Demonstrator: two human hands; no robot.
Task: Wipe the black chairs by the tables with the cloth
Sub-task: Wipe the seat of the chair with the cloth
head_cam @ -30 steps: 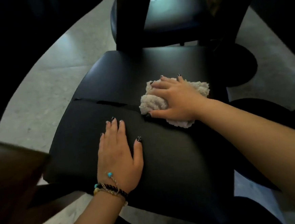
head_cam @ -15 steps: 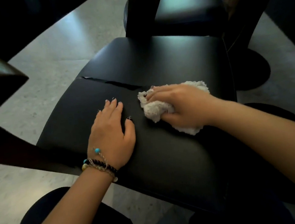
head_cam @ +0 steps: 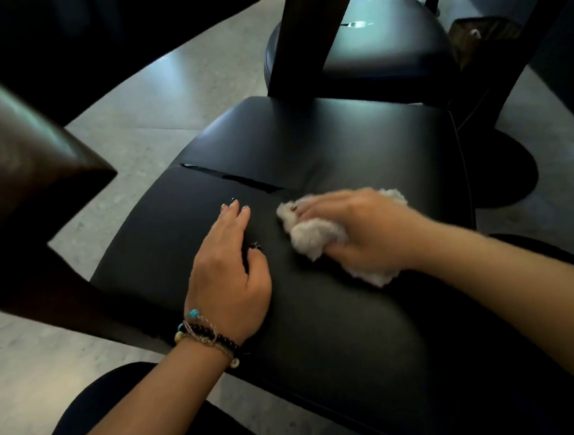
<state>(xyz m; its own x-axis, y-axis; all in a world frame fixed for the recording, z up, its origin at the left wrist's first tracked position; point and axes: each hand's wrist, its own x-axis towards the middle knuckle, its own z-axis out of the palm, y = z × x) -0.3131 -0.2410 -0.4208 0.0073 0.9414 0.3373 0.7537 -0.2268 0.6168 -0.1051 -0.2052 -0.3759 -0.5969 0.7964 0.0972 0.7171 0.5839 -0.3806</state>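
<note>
Clenched around the cloth (head_cam: 318, 235), the right hand (head_cam: 365, 231) is the working grip: its fingers curl over the top of the bunched, off-white fabric and press it down onto the black chair (head_cam: 321, 317). Cloth shows at both ends of that hand, a lump in front of the fingers and a tuft by the wrist; the hand's edges are blurred. It sits on the seat's near cushion, right of centre, just short of the seam (head_cam: 234, 178) that runs across the upholstery.

Just beside it, the left hand (head_cam: 230, 273) lies flat on the same cushion, palm down, fingers straight and together, grasping nothing. Its nails are dark, and beaded bracelets (head_cam: 204, 335) ring the wrist, one with a turquoise bead.

Beyond the seam the seat's far cushion meets a dark upright post (head_cam: 315, 29). Behind that stands a second black chair (head_cam: 385, 44) with a sheen on its seat. At left, a brown padded corner (head_cam: 17, 163) juts in. Pale speckled floor (head_cam: 135, 140) surrounds everything.
</note>
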